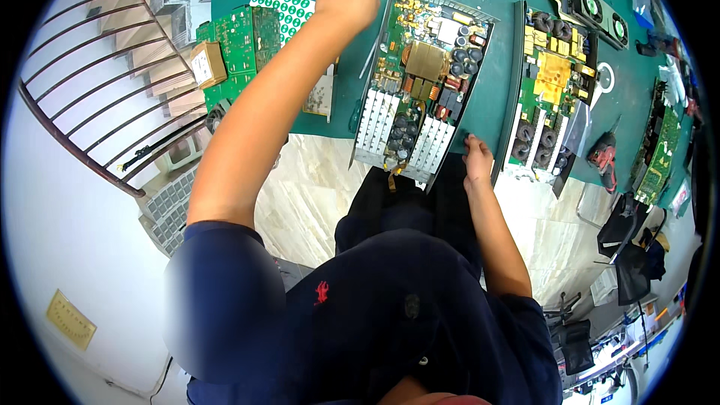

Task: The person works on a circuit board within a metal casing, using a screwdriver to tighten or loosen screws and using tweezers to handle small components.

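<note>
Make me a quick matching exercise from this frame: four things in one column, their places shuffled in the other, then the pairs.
Things
1. left hand
2. right hand
3. small brown box
4. red tool

Places
A. between the middle open unit and the right open unit
B. right of both open units
C. just left of the middle open unit's far end
D. at a green circuit board's left edge

Pairs: 1-C, 2-A, 3-D, 4-B
</note>
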The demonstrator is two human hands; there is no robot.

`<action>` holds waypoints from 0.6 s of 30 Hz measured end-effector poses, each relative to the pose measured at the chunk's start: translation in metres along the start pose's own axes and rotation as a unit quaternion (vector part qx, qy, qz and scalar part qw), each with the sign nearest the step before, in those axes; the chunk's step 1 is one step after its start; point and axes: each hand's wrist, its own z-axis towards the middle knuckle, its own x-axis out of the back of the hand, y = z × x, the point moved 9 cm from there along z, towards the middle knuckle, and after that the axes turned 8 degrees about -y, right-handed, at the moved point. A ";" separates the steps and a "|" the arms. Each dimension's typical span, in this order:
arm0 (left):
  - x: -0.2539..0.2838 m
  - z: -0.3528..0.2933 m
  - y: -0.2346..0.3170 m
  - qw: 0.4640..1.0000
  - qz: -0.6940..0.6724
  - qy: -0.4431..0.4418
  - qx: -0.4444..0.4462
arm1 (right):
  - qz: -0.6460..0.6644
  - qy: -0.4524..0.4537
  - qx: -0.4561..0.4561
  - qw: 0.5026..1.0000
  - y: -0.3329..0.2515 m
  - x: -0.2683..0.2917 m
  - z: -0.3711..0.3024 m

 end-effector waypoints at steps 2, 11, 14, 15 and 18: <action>0.001 -0.001 0.001 1.000 0.003 0.016 -0.014 | 0.074 0.029 -0.087 0.993 0.026 0.007 0.002; 0.004 -0.007 -0.003 0.995 0.020 0.004 -0.094 | 0.254 0.222 -0.222 0.915 0.053 0.019 -0.013; 0.007 -0.005 0.005 0.991 0.050 0.004 -0.128 | 0.355 0.168 -0.126 0.911 0.035 0.015 0.020; 0.007 -0.003 0.008 0.988 0.061 0.003 -0.140 | 0.388 0.134 -0.081 0.908 0.025 0.010 0.032; 0.002 0.002 0.012 0.983 0.099 0.022 -0.152 | 0.361 0.315 -0.175 0.860 0.025 0.012 0.022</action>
